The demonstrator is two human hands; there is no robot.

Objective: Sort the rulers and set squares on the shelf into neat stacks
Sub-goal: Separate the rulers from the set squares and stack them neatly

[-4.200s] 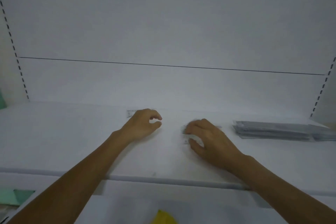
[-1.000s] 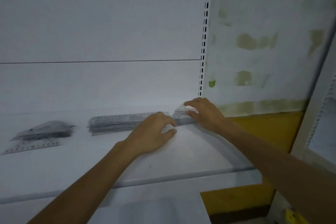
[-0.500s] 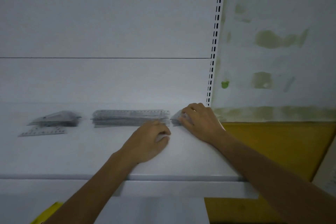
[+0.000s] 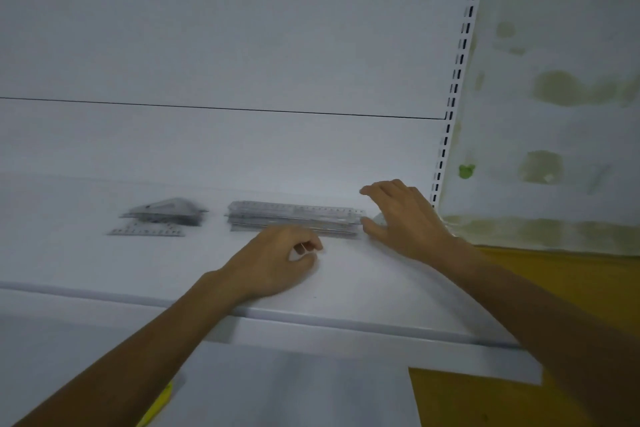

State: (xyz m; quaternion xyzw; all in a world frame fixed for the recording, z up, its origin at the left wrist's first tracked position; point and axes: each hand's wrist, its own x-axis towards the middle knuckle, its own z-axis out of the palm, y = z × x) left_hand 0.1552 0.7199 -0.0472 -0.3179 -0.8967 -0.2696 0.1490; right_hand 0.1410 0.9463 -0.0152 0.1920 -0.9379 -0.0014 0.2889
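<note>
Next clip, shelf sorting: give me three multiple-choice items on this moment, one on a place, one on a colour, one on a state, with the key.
1. The loose ruler lies: A) in front of the set-square stack B) on top of the ruler stack C) under the right hand.
2. The shelf is: A) yellow B) white C) green.
3. The right hand is: A) gripping the loose ruler B) clenched in a fist C) open, fingers spread, at the ruler stack's right end.
Key: 1 A, it lies flat just before that pile; 2 B, its bare top is white; 3 C, its fingers are apart beside the stack's end.
</note>
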